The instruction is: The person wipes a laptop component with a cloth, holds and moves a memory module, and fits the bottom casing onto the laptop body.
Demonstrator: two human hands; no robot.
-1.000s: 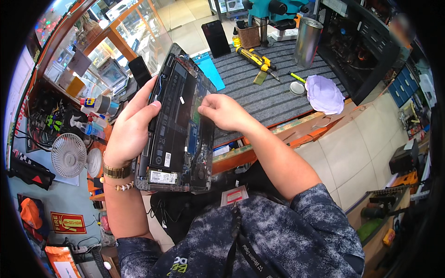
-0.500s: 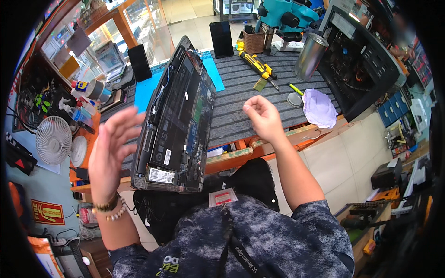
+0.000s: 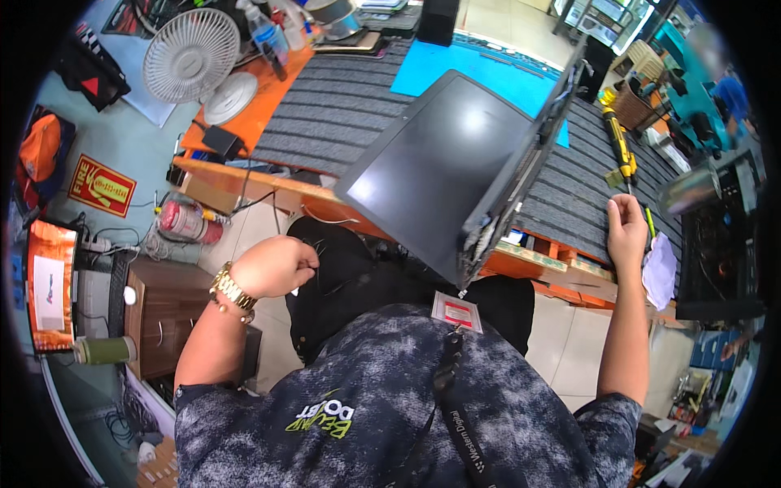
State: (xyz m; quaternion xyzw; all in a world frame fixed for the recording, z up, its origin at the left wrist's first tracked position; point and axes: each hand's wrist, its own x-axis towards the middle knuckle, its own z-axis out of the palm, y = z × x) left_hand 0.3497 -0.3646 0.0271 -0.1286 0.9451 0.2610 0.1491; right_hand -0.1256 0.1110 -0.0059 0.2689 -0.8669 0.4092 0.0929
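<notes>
An open laptop (image 3: 447, 154) stands tilted on its edge at the front of the bench, its dark screen facing left. Its base (image 3: 521, 167), with bare inner parts, shows nearly edge-on. My left hand (image 3: 272, 267) hangs over the floor left of my lap, fingers curled; a small white spot shows at the fingertips, too small to name. At the bench's right front, my right hand (image 3: 627, 232) has its fingers drawn together; what is in them, if anything, is hidden. Just beyond it lies a yellow and black screwdriver (image 3: 620, 150). Neither hand touches the laptop.
A blue mat (image 3: 431, 65) lies on the striped grey bench cover (image 3: 333, 106). To the left stand a white fan (image 3: 191, 55) and a black adapter (image 3: 221, 141). A crumpled lilac cloth (image 3: 659, 272) and an open computer case (image 3: 724, 236) are at the right.
The view has swung left. My left hand has moved away from beside the laptop, down and left, and its fingers have curled. The laptop's screen side now shows.
</notes>
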